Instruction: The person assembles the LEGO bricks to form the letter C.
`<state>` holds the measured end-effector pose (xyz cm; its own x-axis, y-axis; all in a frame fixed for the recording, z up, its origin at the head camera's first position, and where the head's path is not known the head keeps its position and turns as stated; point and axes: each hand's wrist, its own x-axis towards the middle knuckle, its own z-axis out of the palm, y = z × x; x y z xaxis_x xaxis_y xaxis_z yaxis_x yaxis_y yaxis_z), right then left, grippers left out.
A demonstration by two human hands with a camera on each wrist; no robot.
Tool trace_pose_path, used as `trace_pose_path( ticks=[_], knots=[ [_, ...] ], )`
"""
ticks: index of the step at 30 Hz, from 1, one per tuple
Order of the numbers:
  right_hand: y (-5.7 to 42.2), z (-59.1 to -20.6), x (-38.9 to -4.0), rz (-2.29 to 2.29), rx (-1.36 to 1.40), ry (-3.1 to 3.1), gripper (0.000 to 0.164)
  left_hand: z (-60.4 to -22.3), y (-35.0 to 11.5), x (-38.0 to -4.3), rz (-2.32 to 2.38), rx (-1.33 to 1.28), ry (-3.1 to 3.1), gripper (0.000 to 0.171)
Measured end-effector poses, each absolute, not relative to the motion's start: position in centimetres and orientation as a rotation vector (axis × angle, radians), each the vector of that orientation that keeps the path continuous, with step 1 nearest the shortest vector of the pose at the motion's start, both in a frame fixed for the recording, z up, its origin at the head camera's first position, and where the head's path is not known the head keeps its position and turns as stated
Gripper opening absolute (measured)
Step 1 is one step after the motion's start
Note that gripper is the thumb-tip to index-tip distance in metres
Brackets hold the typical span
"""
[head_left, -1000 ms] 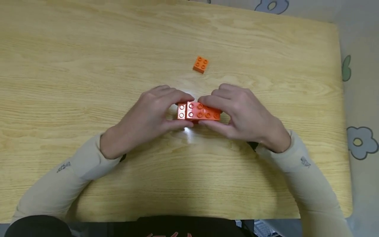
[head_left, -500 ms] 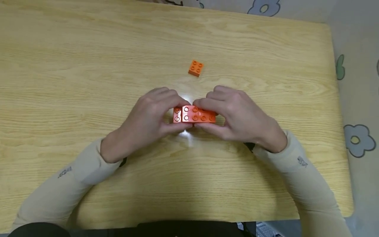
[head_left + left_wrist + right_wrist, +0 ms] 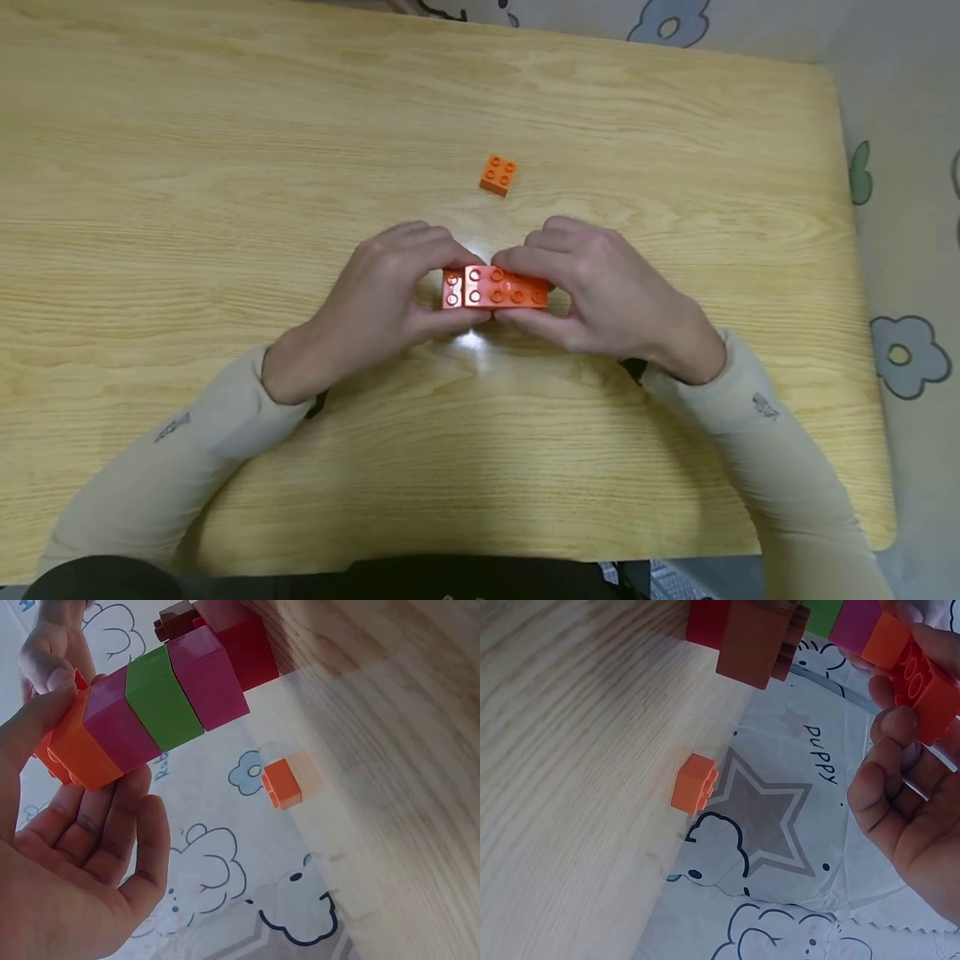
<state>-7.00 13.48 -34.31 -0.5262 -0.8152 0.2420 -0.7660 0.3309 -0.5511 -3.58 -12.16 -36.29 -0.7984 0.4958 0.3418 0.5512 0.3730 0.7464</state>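
Observation:
A tower of toy building bricks stands on the table between both hands. In the left wrist view it has a red brick (image 3: 238, 645), a brown brick (image 3: 178, 621), a magenta brick (image 3: 208, 679), a green brick (image 3: 165, 697), another magenta brick (image 3: 121, 720) and an orange brick (image 3: 86, 746). My left hand (image 3: 386, 292) grips the orange brick near the top, thumb and fingers on opposite sides. My right hand (image 3: 603, 287) pinches a longer red-orange brick (image 3: 506, 287) on top, which juts out to the right beyond the orange one.
A loose orange four-stud brick (image 3: 498, 175) lies on the wooden table (image 3: 225, 150) beyond the hands. A wall with printed flowers (image 3: 910, 357) borders the table's far and right edges.
The head view has shifted slightly. Both hands keep their hold on the bricks, and the bricks' arrangement looks the same.

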Motion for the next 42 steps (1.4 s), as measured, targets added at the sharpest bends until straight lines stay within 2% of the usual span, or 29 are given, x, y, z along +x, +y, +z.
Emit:
trace_pose_path(
  ticks=[11,18,19,22,26,33,42],
  knots=[
    [13.8,-34.5,-7.2,-1.009,-1.461,2.477,0.039,-36.7,-12.3,-3.5,-1.434,-0.943,-2.587,0.034],
    [15.4,-35.4,-9.1,-1.174,-1.245,2.371,0.07,-37.0,-12.2,-3.5,-1.411,-0.944,-2.577,0.036],
    [15.6,-35.6,-9.6,-1.202,-1.197,2.383,0.069,-37.0,-12.2,-3.5,-1.41,-0.944,-2.578,0.036],
    [15.9,-36.2,-11.3,-1.215,-1.034,2.47,0.052,-37.0,-12.3,-3.6,-1.403,-0.94,-2.586,0.035],
    [15.4,-36.8,-13.6,-1.045,-0.821,2.605,0.036,-37.0,-12.4,-3.8,-1.4,-0.932,-2.601,0.034],
    [13.8,-37.8,-16.4,-0.82,-0.665,2.659,0.043,-37.1,-12.5,-3.7,-1.405,-0.942,-2.601,0.036],
    [12.0,-38.1,-17.9,-0.657,-0.642,2.636,0.057,-37.0,-12.4,-3.7,-1.372,-0.934,-2.62,0.037]
  ],
)
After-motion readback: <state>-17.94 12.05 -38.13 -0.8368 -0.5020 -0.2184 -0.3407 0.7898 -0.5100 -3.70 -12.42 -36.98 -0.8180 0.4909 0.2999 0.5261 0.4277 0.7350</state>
